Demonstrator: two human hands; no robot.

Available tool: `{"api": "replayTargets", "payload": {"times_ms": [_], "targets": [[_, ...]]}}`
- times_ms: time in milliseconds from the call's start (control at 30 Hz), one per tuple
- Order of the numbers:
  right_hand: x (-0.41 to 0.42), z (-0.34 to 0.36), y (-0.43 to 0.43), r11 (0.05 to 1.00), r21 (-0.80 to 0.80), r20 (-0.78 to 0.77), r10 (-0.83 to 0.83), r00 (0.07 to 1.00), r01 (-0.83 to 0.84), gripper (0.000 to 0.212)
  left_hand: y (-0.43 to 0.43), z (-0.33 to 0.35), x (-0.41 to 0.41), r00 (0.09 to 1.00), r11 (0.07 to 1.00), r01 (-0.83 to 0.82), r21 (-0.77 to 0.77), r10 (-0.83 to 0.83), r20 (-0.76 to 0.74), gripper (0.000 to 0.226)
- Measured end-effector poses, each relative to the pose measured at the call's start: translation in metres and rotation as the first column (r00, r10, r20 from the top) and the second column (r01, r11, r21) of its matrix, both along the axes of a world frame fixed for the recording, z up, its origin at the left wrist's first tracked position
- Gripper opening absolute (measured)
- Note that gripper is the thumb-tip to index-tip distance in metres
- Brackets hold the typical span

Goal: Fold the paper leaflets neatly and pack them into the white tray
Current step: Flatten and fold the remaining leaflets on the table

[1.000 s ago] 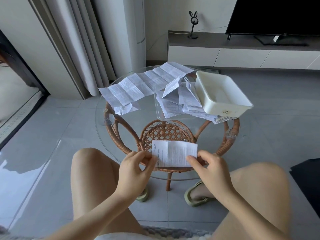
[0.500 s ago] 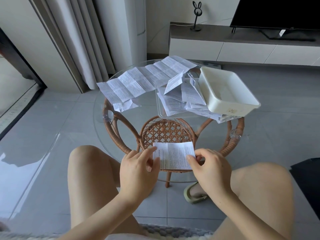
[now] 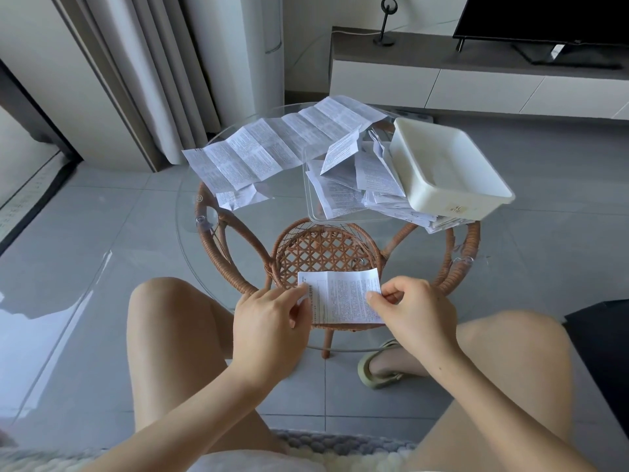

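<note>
A partly folded white leaflet point(image 3: 342, 296) lies at the near edge of the round glass table point(image 3: 190, 240). My left hand point(image 3: 269, 318) pinches its left edge and my right hand point(image 3: 413, 310) pinches its right edge. A long unfolded leaflet point(image 3: 272, 148) stretches across the far left of the table, with a small crumpled one point(image 3: 238, 199) at its near end. The white tray point(image 3: 446, 168) sits tilted at the far right, resting on a heap of loose leaflets point(image 3: 354, 185). Nothing shows inside the tray.
A clear plastic tray point(image 3: 316, 216) holds part of the leaflet heap. The table stands on a rattan frame point(image 3: 323, 250). My bare knees flank the near table edge. Curtains hang at back left, a low TV cabinet point(image 3: 476, 73) at back right.
The leaflet has come down to the glass at the table's near edge. Both hands stayed on its side edges and moved slightly closer to me.
</note>
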State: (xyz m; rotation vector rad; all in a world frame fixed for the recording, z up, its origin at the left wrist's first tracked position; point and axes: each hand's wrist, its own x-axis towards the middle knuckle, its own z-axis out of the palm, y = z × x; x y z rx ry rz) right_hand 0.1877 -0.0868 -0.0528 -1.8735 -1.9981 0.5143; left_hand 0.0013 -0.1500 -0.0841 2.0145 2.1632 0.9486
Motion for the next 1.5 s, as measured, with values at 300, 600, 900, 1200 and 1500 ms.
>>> {"api": "replayTargets", "payload": {"times_ms": [300,600,900,1200,1500], "targets": [[-0.002,0.007,0.004,0.998,-0.065,0.007,0.002,1.0,-0.002,0.014,-0.001,-0.002,0.001,1.0,1.0,-0.001,0.021,0.001,-0.009,0.017],[-0.002,0.012,0.006,0.993,-0.116,0.024,0.001,1.0,0.001,0.02,0.0,-0.006,-0.004,0.994,0.996,0.012,0.088,-0.002,-0.105,0.029],[0.002,0.011,0.006,0.994,-0.112,0.009,-0.014,1.0,0.015,0.019,0.021,0.0,-0.009,0.726,0.797,0.575,-0.187,-0.602,-0.333,0.072],[-0.005,-0.009,-0.005,0.992,0.128,0.071,-0.022,0.997,0.013,0.022,0.02,-0.001,-0.009,0.828,0.845,0.501,-0.189,-0.531,-0.177,0.064],[-0.026,-0.035,-0.037,0.919,0.382,0.07,-0.128,0.989,0.092,0.059,0.018,0.0,0.004,0.897,0.89,0.439,-0.125,-0.441,0.009,0.046]]}}
